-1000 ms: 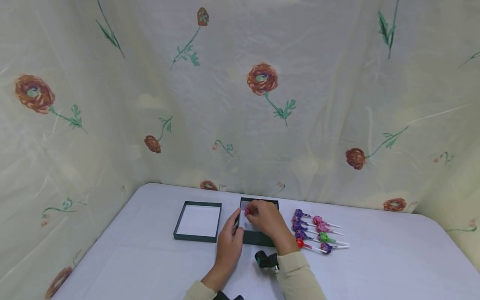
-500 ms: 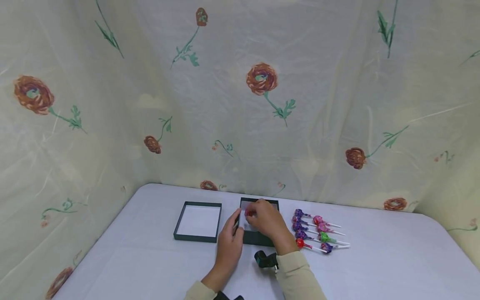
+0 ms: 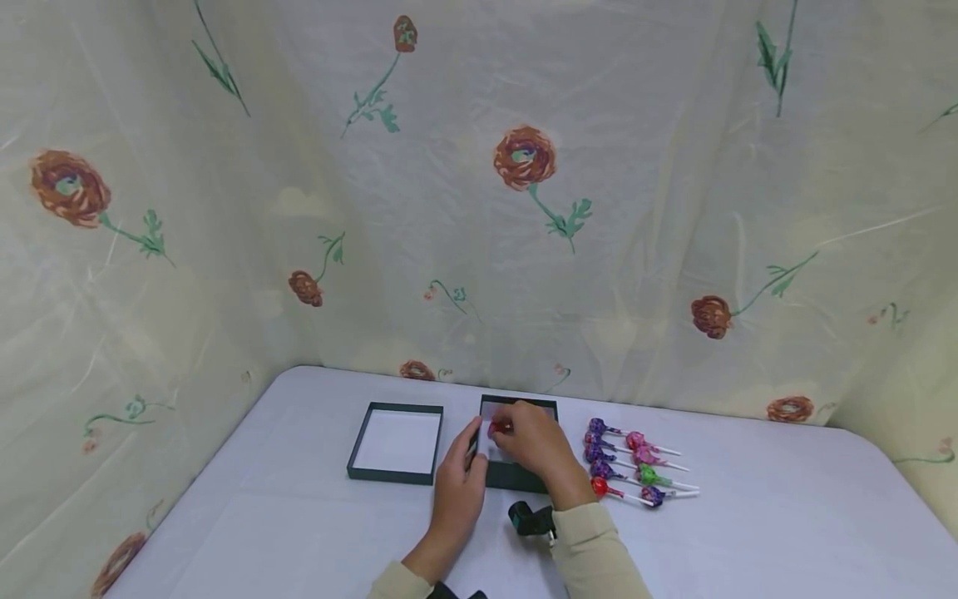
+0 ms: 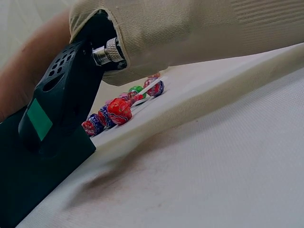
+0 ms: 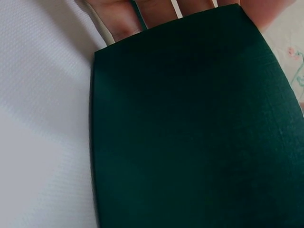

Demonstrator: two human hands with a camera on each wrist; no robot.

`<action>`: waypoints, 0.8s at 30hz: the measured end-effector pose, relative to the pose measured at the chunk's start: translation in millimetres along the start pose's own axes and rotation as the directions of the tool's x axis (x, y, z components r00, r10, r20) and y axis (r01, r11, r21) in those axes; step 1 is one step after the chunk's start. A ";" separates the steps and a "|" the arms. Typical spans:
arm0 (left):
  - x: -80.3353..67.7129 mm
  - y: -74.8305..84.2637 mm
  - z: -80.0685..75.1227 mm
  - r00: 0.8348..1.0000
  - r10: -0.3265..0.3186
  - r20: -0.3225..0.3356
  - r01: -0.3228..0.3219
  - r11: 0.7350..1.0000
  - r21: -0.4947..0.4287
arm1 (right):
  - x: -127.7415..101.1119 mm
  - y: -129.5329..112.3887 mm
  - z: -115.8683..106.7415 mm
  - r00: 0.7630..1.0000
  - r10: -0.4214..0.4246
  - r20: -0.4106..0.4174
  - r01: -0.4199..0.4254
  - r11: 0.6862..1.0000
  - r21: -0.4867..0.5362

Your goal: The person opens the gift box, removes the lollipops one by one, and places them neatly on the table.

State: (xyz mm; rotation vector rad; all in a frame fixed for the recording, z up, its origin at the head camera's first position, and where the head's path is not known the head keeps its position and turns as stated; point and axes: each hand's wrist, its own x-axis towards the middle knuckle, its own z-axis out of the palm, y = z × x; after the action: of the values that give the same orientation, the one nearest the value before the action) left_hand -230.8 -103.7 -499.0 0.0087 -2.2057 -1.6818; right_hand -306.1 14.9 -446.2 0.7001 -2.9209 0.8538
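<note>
Green card walled the empty lid (image 3: 395, 441) on the left; just beside it, the left hand (image 3: 458, 487) lay relaxed against the box (image 3: 516, 476) wall. The right hand (image 3: 533, 443), over the box, apparently pinched a red lollipop (image 3: 495, 428), its stick hidden; further lollipops (image 3: 636, 466) lay rightward.

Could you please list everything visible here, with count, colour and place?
Open box: one, dark green with white inside, table centre, under both hands.
Second box half: one, dark green, white inside, left of the first.
Held lollipop: one, red, over the open box.
Loose lollipops: about eight, purple, pink, red, green, in two rows right of the box.
Table: one, white.
Curtain: cream with red flowers, behind.
Wrist camera: black, on the right wrist.
Left hand: touches the box's left wall.
Right hand: pinches the red lollipop.
</note>
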 end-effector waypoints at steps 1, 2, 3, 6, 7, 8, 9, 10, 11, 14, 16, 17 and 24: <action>0.0 0.1 -0.1 1.000 -0.001 0.000 0.001 1.000 0.000 | 0.0 0.1 -0.1 1.000 -0.001 0.003 0.001 1.000 -0.001; -0.1 0.6 -0.2 1.000 -0.004 0.000 0.004 1.000 -0.001 | 0.0 0.4 -0.1 1.000 -0.002 0.007 0.002 1.000 -0.004; -0.2 1.1 -0.3 1.000 -0.007 0.000 0.007 1.000 0.000 | 0.1 0.6 0.1 1.000 -0.004 0.011 0.004 1.000 -0.008; -0.6 1.9 -0.6 1.000 -0.012 0.001 0.012 1.000 0.002 | 0.4 1.0 0.5 1.000 -0.011 0.018 0.011 1.000 -0.019; -0.8 2.1 -0.8 1.000 -0.016 0.002 0.016 1.000 0.003 | 0.6 1.0 0.7 1.000 -0.014 0.018 0.014 1.000 -0.023; -0.9 2.6 -0.9 1.000 -0.019 0.003 0.019 1.000 0.003 | 0.8 1.0 0.8 1.000 -0.016 0.018 0.017 1.000 -0.025; -0.7 2.2 -0.9 1.000 -0.017 0.004 0.017 1.000 0.005 | 1.0 0.9 0.8 1.000 -0.018 0.016 0.018 0.999 -0.026; -0.4 2.4 -1.0 1.000 -0.017 0.004 0.017 1.000 0.005 | 1.3 0.7 0.5 1.000 -0.018 0.014 0.019 0.999 -0.026; -0.1 2.8 -1.1 1.000 -0.017 0.004 0.017 1.000 0.003 | 1.5 0.5 0.3 1.000 -0.019 0.012 0.019 1.000 -0.024; 0.8 3.1 -1.3 1.000 -0.012 0.004 0.012 1.000 0.003 | 2.2 -0.1 -0.5 1.000 -0.008 0.012 0.008 1.000 -0.015; 1.1 2.9 -1.5 1.000 -0.011 0.005 0.011 1.000 0.001 | 2.1 -0.1 -0.6 1.000 0.003 0.015 -0.003 1.000 -0.009; 1.1 2.7 -1.6 1.000 -0.012 0.006 0.012 1.000 0.000 | 2.0 -0.1 -0.5 1.000 0.006 0.016 -0.006 1.000 -0.006; 0.3 -1.5 -0.9 1.000 -0.019 0.007 0.019 1.000 -0.008 | -0.8 1.6 0.9 1.000 0.003 0.025 -0.004 1.000 0.031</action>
State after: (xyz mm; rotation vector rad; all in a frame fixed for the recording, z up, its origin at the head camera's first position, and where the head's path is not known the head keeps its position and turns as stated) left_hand -231.1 -105.0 -500.1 0.0212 -2.2105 -1.7033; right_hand -306.0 16.0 -447.9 0.7135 -2.9375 0.8987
